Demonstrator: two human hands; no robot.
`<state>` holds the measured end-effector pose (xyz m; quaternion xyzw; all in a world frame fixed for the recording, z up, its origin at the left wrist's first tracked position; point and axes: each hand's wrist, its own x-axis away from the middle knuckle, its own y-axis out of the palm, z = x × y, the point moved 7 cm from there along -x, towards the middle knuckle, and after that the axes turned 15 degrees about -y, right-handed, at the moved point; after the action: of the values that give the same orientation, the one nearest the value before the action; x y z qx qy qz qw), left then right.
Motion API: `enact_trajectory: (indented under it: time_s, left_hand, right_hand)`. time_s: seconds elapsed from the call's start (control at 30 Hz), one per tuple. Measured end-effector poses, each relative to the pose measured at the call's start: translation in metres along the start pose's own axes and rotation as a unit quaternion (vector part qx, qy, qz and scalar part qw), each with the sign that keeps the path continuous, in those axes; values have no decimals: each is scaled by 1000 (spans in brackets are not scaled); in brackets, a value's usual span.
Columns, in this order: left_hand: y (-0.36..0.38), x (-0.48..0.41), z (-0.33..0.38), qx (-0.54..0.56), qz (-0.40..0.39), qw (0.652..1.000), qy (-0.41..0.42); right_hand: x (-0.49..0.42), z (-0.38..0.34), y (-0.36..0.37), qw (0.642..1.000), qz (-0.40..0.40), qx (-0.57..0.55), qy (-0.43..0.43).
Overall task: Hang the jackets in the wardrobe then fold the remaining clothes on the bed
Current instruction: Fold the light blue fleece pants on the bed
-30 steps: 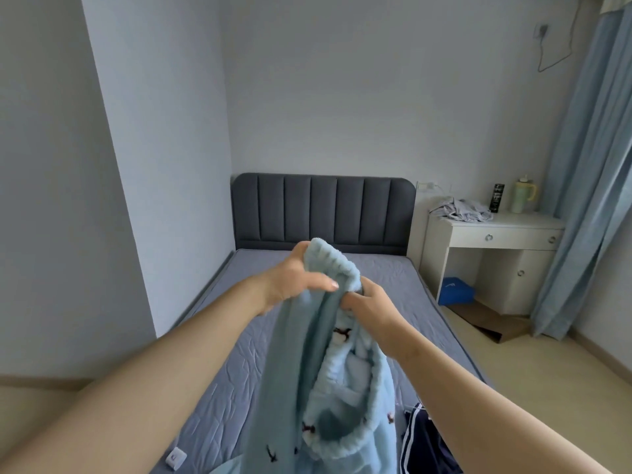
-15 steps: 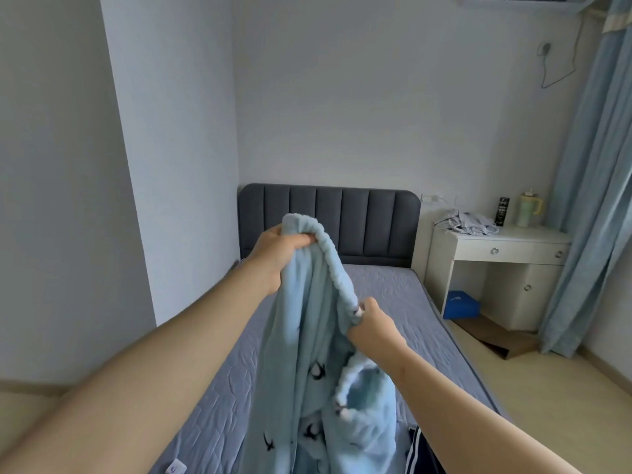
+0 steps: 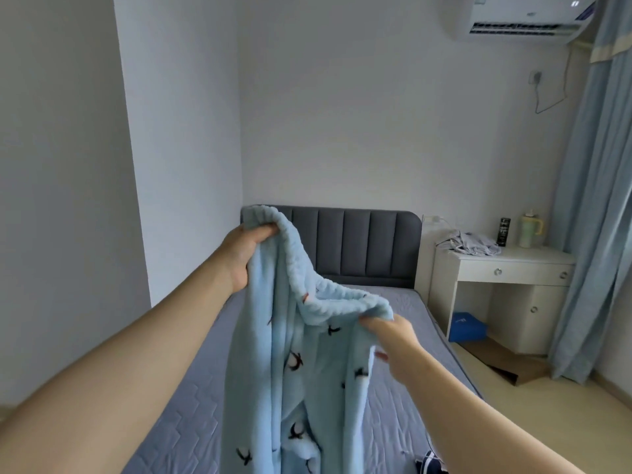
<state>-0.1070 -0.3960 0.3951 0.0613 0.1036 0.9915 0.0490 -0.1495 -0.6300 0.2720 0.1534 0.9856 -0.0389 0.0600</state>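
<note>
In the head view, the person holds 1 light-blue fleece garment (image 3: 297, 354) up over the bed (image 3: 191, 422). The left hand (image 3: 244, 249) is clenched round its ribbed edge high by the far headboard (image 3: 359, 248), and the right hand (image 3: 393, 340) pinches that edge lower and to the right. The task seems to be in its folding stage, with this piece spread out but not yet laid flat; no wardrobe shows, so the jackets cannot be judged. 1 dark striped garment (image 3: 429, 465) at the bed's near right looks unfolded.
</note>
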Motion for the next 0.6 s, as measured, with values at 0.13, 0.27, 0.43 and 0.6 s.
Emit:
enact_trajectory:
  time_s: [0.13,0.27,0.43,0.6]
  left_hand:
    - [11,2,2,19,-22,1000,4]
    - [11,9,41,85,33,995,39]
    - [13,60,122,147,0,966,213]
    - [-3,60,147,83,16,974,211]
  right_hand:
    - [-9,-62,22,989,8,-117,-89]
    - [-18,-123,31,962,3,-232,-144]
    - [-11,-217,19,882,-9,-410,-232]
    - [-12,-257,-5,857,-49,-403,-316]
